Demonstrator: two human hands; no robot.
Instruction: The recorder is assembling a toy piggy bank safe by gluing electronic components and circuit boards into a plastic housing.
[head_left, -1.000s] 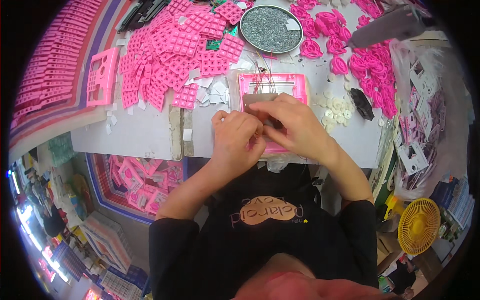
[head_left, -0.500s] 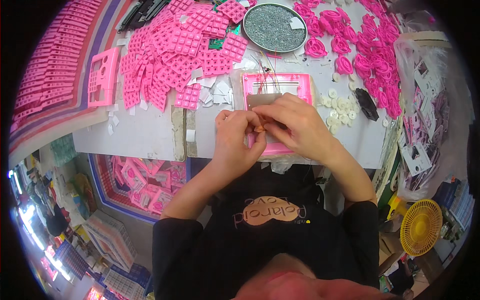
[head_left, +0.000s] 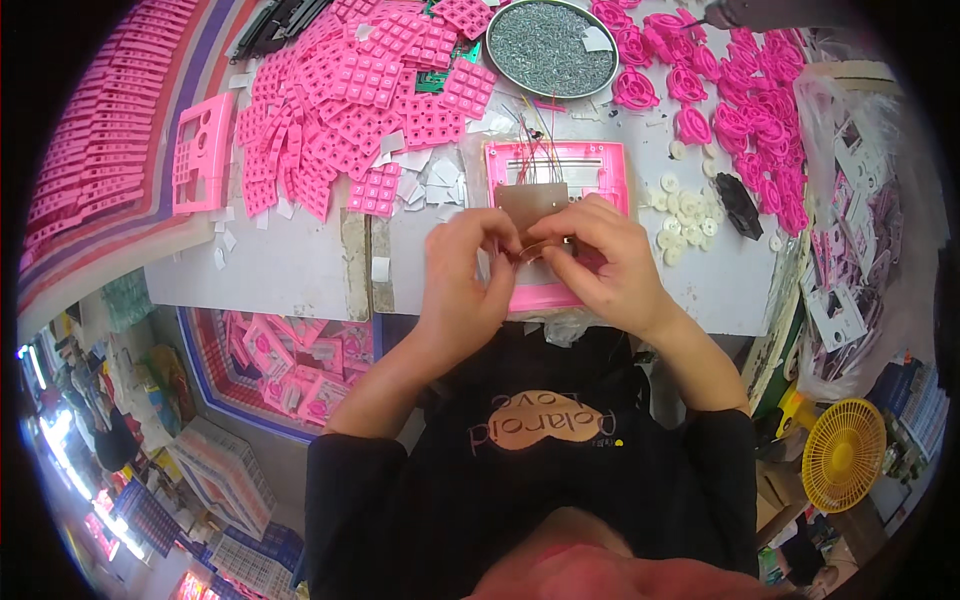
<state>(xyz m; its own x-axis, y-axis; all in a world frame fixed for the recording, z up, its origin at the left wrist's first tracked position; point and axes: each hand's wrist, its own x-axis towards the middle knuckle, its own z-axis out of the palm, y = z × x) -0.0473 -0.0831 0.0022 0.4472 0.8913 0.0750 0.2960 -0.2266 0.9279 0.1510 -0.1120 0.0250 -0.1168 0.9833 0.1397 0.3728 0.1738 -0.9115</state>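
One thin coppery wire (head_left: 535,247) runs between your left hand (head_left: 462,265) and your right hand (head_left: 610,260). Each grip is narrow, thumb pinched toward the first finger on the wire; your fingers hide its ends. You hold it just above a pink case (head_left: 545,297), which lies on the pale surface (head_left: 270,275) straight in front of you. A brownish plate (head_left: 525,200) lies over the middle of the case, partly behind your fingers, and a loose bundle of red and dark leads (head_left: 540,160) rises past the plate's far edge.

Beyond the case you have a round tray (head_left: 560,97) filled with small grey metal pieces (head_left: 545,45). To your left spreads a heap of pink keypads (head_left: 350,110), with white paper squares (head_left: 440,182) between it and the case. A pink cover (head_left: 200,155) is farther left. To your right, white discs (head_left: 690,215) lie near the case, beside a black part (head_left: 738,207); pink ring-shaped parts (head_left: 760,130) are piled farther off. Below the surface, on your left, a checked basket (head_left: 205,350) holds more pink pieces (head_left: 290,365).
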